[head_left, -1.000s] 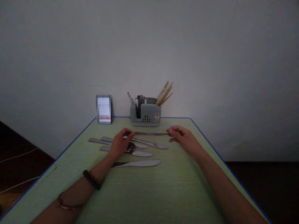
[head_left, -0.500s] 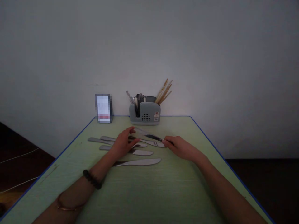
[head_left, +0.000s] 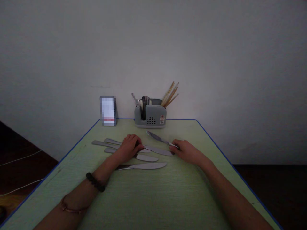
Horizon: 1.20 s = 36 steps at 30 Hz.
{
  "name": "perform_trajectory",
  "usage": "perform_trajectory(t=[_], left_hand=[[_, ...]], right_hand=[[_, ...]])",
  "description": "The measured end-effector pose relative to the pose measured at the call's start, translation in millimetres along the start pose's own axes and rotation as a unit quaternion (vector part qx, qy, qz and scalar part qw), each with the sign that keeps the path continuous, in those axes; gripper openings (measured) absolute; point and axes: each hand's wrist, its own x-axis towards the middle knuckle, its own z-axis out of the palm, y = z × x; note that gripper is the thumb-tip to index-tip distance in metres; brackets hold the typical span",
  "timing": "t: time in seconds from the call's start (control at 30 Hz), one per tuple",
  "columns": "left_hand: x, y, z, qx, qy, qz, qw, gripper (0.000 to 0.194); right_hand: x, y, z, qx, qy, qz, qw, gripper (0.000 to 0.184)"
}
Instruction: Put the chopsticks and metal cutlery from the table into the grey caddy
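My right hand (head_left: 183, 149) is closed around the handle of a metal table knife (head_left: 158, 136), its blade pointing up and left above the table. My left hand (head_left: 130, 145) rests among several more table knives lying on the green tabletop. Its thumb and fingers are pinched at one long knife (head_left: 159, 150), whose blade tip reaches toward my right hand. Closer to me lie a second knife (head_left: 147, 157) and a third knife (head_left: 152, 165), roughly parallel. Handles stick out left of my left hand, which covers their middles.
At the back, against the wall, stands a grey utensil holder (head_left: 155, 113) with cutlery and wooden chopsticks (head_left: 170, 94). A phone-like device (head_left: 109, 110) with a lit, blurred screen leans to its left. The green table (head_left: 153, 198) has blue edging.
My left hand has come away from the tip of the raised knife and curled its fingers down onto a lying knife. The raised knife has turned in my right hand.
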Motion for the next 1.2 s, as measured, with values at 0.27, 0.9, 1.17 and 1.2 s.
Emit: perform_trajectory(t=[0.27,0.9,1.17,1.2], left_hand=[[0.8,12.9,-9.4,0.045,0.0,0.042,0.998,0.012],[-5.0,28.0,-34.6,-0.141,0.034,-0.061,0.987,0.035],[-5.1,31.9,-20.3,-0.274,0.002,-0.089,0.958,0.038],[-5.2,30.9,-18.4,-0.293,0.002,-0.097,0.951,0.038]], right_hand=[[3.1,-2.5,-4.0,0.065,0.084,-0.021,0.994,0.035],[6.1,1.0,-0.9,0.051,0.242,-0.008,0.969,0.034],[9.4,-1.5,9.2,0.028,0.223,-0.012,0.974,0.035],[9.9,-4.1,10.9,0.02,0.204,-0.021,0.979,0.034]])
